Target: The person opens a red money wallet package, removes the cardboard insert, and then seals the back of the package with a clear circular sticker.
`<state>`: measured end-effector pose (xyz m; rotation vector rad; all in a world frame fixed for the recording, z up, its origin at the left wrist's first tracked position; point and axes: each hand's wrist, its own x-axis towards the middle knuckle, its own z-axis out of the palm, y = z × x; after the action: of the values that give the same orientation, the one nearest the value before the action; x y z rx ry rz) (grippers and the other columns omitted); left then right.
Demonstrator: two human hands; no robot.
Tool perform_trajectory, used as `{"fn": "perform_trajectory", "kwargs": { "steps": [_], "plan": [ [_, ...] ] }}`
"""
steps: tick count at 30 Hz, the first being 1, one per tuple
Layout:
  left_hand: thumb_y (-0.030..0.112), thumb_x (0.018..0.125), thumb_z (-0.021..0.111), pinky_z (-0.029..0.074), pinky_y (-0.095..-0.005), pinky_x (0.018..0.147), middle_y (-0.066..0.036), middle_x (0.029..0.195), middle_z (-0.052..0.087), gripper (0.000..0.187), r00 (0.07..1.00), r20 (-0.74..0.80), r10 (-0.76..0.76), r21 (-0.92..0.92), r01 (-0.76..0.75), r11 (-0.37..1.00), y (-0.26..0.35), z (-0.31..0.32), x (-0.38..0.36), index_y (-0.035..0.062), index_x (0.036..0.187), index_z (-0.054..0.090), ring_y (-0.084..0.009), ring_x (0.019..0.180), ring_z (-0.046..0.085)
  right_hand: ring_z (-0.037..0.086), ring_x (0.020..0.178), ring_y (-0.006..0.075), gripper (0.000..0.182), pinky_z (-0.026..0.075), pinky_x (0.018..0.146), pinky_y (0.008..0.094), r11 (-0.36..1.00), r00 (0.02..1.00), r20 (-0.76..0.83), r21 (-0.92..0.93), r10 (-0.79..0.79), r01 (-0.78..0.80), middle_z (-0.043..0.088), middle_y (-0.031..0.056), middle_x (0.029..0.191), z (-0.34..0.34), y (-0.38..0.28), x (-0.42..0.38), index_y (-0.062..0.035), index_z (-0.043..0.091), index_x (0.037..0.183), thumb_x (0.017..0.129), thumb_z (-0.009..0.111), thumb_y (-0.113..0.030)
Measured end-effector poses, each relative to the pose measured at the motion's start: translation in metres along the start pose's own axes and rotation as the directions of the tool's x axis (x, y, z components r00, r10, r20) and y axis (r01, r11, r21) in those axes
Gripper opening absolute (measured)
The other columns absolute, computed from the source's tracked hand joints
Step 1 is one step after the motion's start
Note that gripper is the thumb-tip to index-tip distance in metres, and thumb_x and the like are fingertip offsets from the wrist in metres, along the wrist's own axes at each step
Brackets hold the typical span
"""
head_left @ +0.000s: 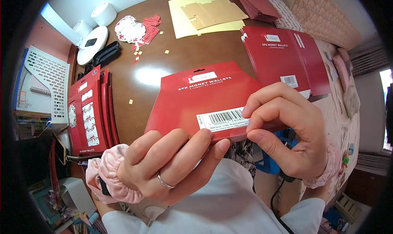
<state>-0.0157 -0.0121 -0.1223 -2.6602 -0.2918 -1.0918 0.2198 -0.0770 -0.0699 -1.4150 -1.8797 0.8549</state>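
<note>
A red cardboard money wallet pack point(184, 101), printed "4PK MONEY WALLETS", lies back side up between my hands, its near edge toward me. My left hand point(168, 164), with a ring on one finger, pinches that near edge beside the white barcode label point(223, 118). At the same edge, my right hand point(286, 131) has thumb and fingertips closed near a clear tab point(238, 133), which looks like a sticker or tape. Whether the right fingertips grip the tab or the card edge is partly hidden.
Flat red pack sleeves point(272, 58) are stacked at right, and filled packs point(86, 115) stand at left. Decorated tags point(130, 29) and red strips point(151, 27) lie near small yellow squares point(131, 102). Brown card point(215, 13) rests on a yellow sheet point(176, 17); a black tape dispenser-like object point(107, 54) is at left.
</note>
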Motion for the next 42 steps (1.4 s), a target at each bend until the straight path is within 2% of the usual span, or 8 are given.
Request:
{"fn": "perform_trajectory", "kwargs": {
  "steps": [7,9,27,33,34,35,38,42],
  "plan": [
    [0.016,0.077,0.081,0.039,-0.0270,0.060,-0.001,0.098,0.069,0.017,1.000,0.023,-0.021,0.002,0.021,1.000,0.002,-0.004,0.001,0.0156,0.093,0.076,-0.0132,0.076,0.058,0.063,0.089,0.0113,0.010,0.055,0.074,0.0229,0.999,1.000,0.016,-0.038,-0.017,0.018,0.060,0.0117,0.106,-0.001,0.000,0.001,0.0002,0.062,0.090,0.085,0.071,-0.003],
    [0.016,0.074,0.080,0.045,-0.0292,0.066,-0.005,0.107,0.067,0.037,0.995,0.102,0.019,-0.002,-0.019,1.000,0.000,-0.007,-0.002,0.0148,0.110,0.073,-0.0176,0.085,0.059,0.064,0.089,0.0115,0.012,0.055,0.075,0.0232,0.999,0.999,0.014,-0.034,-0.029,0.029,0.059,0.0118,0.107,-0.001,0.000,0.001,0.0000,0.062,0.090,0.084,0.072,-0.003],
    [0.020,0.074,0.083,0.043,-0.0289,0.063,-0.002,0.101,0.070,0.027,0.999,0.008,0.042,0.034,-0.042,0.999,0.004,0.001,-0.008,0.0193,0.100,0.076,-0.0154,0.080,0.060,0.066,0.093,0.0132,0.022,0.058,0.078,0.0255,0.998,0.998,-0.004,-0.016,0.059,-0.060,0.059,0.0110,0.106,0.006,-0.001,-0.003,-0.0012,0.062,0.092,0.077,0.078,0.002],
    [0.022,0.074,0.084,0.042,-0.0295,0.063,0.003,0.100,0.069,0.020,0.999,-0.044,-0.011,0.040,0.013,0.999,0.015,0.008,-0.015,0.0241,0.093,0.077,-0.0142,0.082,0.060,0.066,0.089,0.0140,0.023,0.057,0.077,0.0253,0.998,0.998,-0.008,-0.018,0.066,-0.066,0.060,0.0106,0.106,0.009,0.000,-0.006,-0.0021,0.062,0.091,0.075,0.078,0.003],
    [0.020,0.086,0.070,0.038,-0.0245,0.066,0.002,0.105,0.068,0.026,0.996,-0.056,0.075,0.092,-0.070,0.993,0.009,0.009,-0.018,0.0164,0.111,0.075,-0.0102,0.084,0.058,0.065,0.085,0.0189,0.023,0.051,0.073,0.0283,0.999,0.998,-0.052,-0.014,0.042,-0.043,0.062,0.0090,0.100,0.013,0.003,-0.007,-0.0046,0.063,0.089,0.073,0.079,-0.003],
    [0.020,0.086,0.070,0.038,-0.0245,0.066,0.002,0.105,0.068,0.026,0.995,-0.057,0.078,0.097,-0.072,0.993,0.009,0.010,-0.018,0.0164,0.111,0.075,-0.0102,0.084,0.058,0.064,0.081,0.0238,0.022,0.046,0.070,0.0314,1.000,0.995,-0.095,-0.010,0.019,-0.020,0.065,0.0073,0.094,0.014,0.005,-0.008,-0.0071,0.063,0.086,0.072,0.080,-0.009],
    [0.021,0.087,0.068,0.038,-0.0246,0.070,0.003,0.105,0.068,0.026,0.995,-0.013,0.096,0.091,-0.095,0.991,0.014,0.007,-0.022,0.0170,0.112,0.074,-0.0099,0.087,0.057,0.064,0.081,0.0244,0.023,0.046,0.071,0.0336,0.998,0.997,-0.075,-0.055,-0.022,0.018,0.066,0.0072,0.094,0.014,0.005,-0.008,-0.0076,0.063,0.086,0.072,0.080,-0.011],
    [0.026,0.078,0.080,0.037,-0.0256,0.065,0.003,0.104,0.068,0.027,0.993,0.022,0.119,0.076,-0.120,0.990,0.017,0.003,-0.024,0.0253,0.105,0.077,-0.0109,0.085,0.058,0.064,0.081,0.0243,0.024,0.046,0.071,0.0345,0.998,0.998,-0.058,-0.055,-0.021,0.018,0.067,0.0067,0.094,0.017,0.007,-0.011,-0.0077,0.063,0.087,0.071,0.081,-0.012]
  ]
}}
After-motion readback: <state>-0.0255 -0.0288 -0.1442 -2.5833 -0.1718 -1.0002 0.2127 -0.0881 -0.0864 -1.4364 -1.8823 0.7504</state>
